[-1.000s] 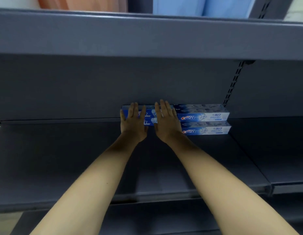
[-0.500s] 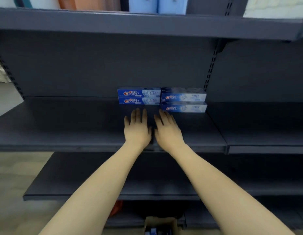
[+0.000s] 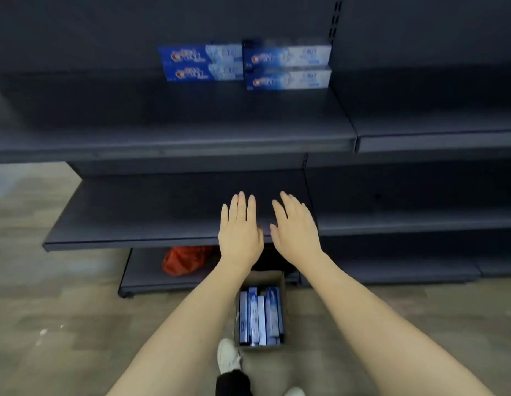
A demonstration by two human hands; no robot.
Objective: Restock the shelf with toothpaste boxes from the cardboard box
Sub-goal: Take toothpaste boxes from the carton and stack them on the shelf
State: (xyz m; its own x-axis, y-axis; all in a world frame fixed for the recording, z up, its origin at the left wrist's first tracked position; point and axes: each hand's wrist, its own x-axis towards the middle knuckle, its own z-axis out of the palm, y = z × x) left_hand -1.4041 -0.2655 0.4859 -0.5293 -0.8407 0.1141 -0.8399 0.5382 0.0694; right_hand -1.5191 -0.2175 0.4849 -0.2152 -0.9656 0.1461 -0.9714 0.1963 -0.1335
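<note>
A red bag (image 3: 183, 260) lies on the lowest shelf, left of the cardboard box (image 3: 261, 307) on the floor. Up and to the left of the box, the left hand (image 3: 239, 232) hovers palm-down, fingers straight and together, holding nothing. High above the box, four toothpaste boxes (image 3: 245, 64) sit in two stacked pairs at the back of the upper shelf (image 3: 174, 138). The box itself stands between the forearms, packed with upright toothpaste cartons (image 3: 260, 318); a white shoe (image 3: 227, 357) is just below its left corner. Up and right of the box, the right hand (image 3: 295, 230) hovers likewise, fingers extended, empty.
</note>
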